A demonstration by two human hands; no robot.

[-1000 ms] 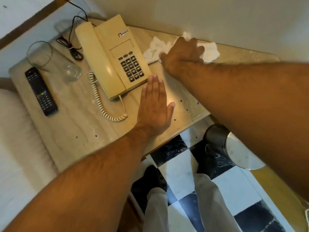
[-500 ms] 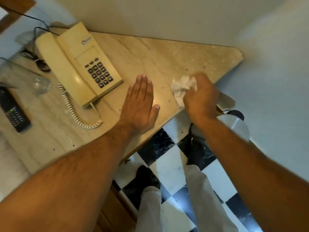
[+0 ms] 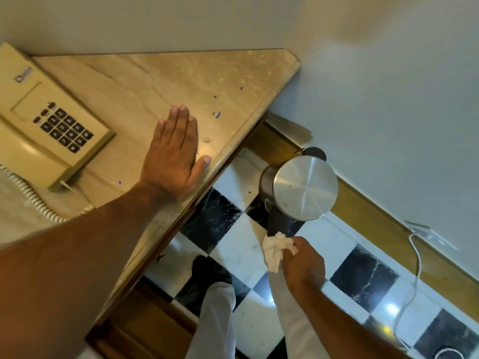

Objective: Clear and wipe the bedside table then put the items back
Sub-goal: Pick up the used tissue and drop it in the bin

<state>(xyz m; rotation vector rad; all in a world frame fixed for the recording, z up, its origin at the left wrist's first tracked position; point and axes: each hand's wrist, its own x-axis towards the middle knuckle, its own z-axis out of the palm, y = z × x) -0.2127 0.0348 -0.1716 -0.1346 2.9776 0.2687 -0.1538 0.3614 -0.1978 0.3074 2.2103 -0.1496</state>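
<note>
At the far left, the telephone (image 3: 49, 120) is seen on the marble worktop (image 3: 181, 73), its coiled cord trailing toward the front edge. Just to its right, the left hand (image 3: 173, 156) is laid flat and released, palm down, fingers pointing toward the wall, nothing gripped. A few small purple specks (image 3: 216, 114) are left on the stone beyond those fingertips, toward the far right corner. Further right and off the worktop, the crumpled tissue (image 3: 276, 248) is held clenched in the right hand (image 3: 302, 265), above the chequered floor. The steel pedal bin (image 3: 303, 186), lid closed, is found just beyond that hand, between it and the wall. The bin is therefore nearer the right hand, while the specks lie nearer the left; disposal of the tissue is judged likely.
</note>
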